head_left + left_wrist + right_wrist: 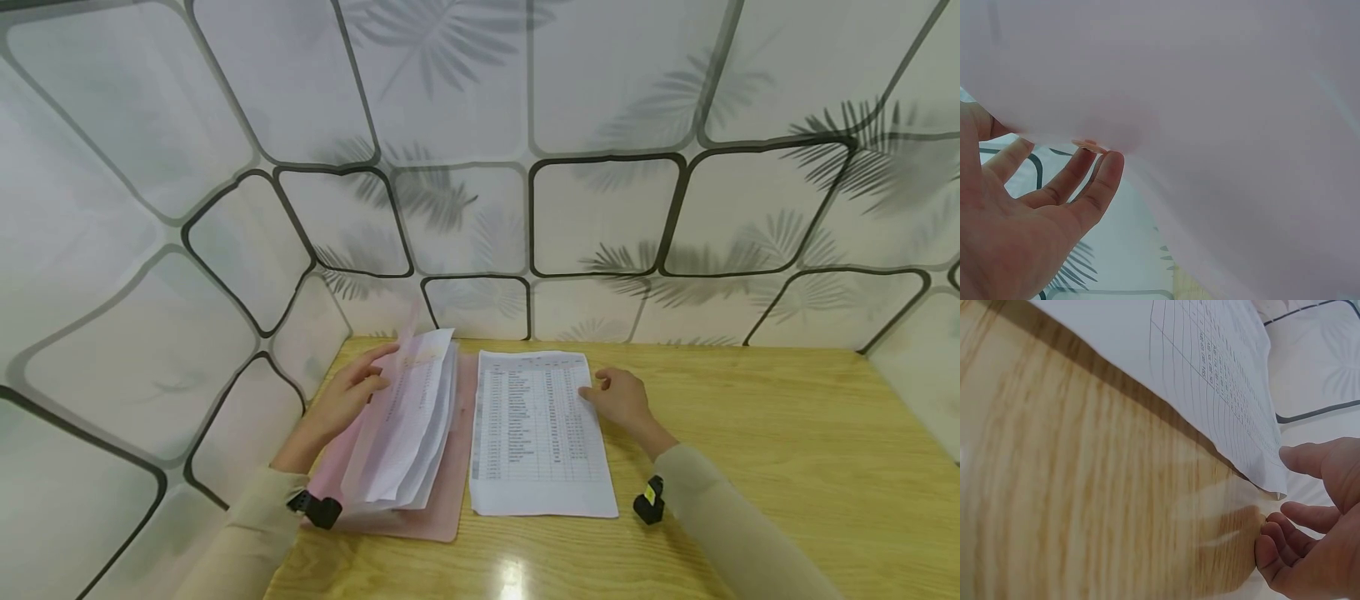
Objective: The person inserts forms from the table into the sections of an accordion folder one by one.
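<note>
At the left of the table lies a pink translucent folder (444, 521) with several white sheets (411, 421) fanned up inside it. My left hand (348, 398) grips the edge of its raised cover (1210, 112); in the left wrist view the fingertips are at that edge and the cover hides part of the thumb. Right of the folder, a printed sheet with a table (543, 433) lies face up. My right hand (621, 400) is at its upper right edge, the thumb touching the paper and the other fingers loosely bent beside it, over the wood (1116, 487).
The wooden table (750, 433) extends to the right of the paper. A patterned wall covering (600, 217) with leaf prints rises behind and along the left side. Dark wrist devices sit on the left wrist (318, 508) and right wrist (651, 502).
</note>
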`<action>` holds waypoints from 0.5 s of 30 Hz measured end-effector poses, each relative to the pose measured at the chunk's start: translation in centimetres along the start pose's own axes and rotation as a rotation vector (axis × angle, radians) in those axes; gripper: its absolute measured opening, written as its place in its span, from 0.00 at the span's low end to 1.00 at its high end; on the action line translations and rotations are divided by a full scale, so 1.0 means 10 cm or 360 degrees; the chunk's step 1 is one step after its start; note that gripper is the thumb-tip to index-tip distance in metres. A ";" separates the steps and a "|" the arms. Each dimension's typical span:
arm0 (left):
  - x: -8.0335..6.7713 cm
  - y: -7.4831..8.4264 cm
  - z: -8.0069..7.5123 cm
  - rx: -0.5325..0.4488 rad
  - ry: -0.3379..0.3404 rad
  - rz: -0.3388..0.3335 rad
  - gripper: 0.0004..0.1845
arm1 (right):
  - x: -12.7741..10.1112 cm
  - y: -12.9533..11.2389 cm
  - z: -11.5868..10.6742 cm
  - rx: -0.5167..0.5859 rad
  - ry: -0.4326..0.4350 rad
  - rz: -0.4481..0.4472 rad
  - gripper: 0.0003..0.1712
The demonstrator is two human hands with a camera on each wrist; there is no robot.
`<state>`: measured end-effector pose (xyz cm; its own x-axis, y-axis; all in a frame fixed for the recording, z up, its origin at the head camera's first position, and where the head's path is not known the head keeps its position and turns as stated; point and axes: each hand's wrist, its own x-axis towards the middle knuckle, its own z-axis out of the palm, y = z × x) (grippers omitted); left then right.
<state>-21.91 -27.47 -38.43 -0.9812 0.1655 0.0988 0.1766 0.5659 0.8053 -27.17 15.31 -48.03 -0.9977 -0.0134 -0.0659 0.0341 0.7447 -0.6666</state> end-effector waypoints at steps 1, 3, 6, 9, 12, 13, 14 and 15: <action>0.00 0.00 0.00 0.0003 0.0002 0.0008 0.28 | 0.00 0.00 0.00 -0.0009 -0.0003 -0.0006 0.32; 0.01 -0.01 0.00 0.0005 0.0004 0.0018 0.28 | 0.01 0.01 0.01 -0.0020 -0.0008 -0.0015 0.32; 0.00 -0.02 0.01 0.0011 0.0003 0.0017 0.28 | 0.00 0.01 0.02 -0.0013 -0.0010 -0.0021 0.32; 0.00 -0.02 0.01 0.0013 0.0008 0.0012 0.28 | 0.01 0.03 0.04 0.0000 0.0001 -0.0028 0.31; 0.00 -0.01 0.01 0.0013 0.0010 0.0009 0.28 | 0.01 0.04 0.04 -0.0001 0.0014 -0.0060 0.29; 0.00 -0.01 0.01 0.0014 0.0010 0.0007 0.28 | 0.01 0.05 0.05 -0.0001 0.0016 -0.0066 0.29; 0.00 -0.01 0.01 0.0015 0.0009 0.0005 0.28 | 0.01 0.05 0.05 0.0000 0.0020 -0.0074 0.28; 0.00 -0.01 0.01 0.0016 0.0009 0.0002 0.28 | 0.02 0.05 0.05 0.0001 0.0020 -0.0077 0.28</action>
<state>-21.93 -27.47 -38.57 -0.9815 0.1618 0.1029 0.1783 0.5738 0.7994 -27.28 15.35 -48.79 -0.9989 -0.0408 -0.0240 -0.0143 0.7429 -0.6692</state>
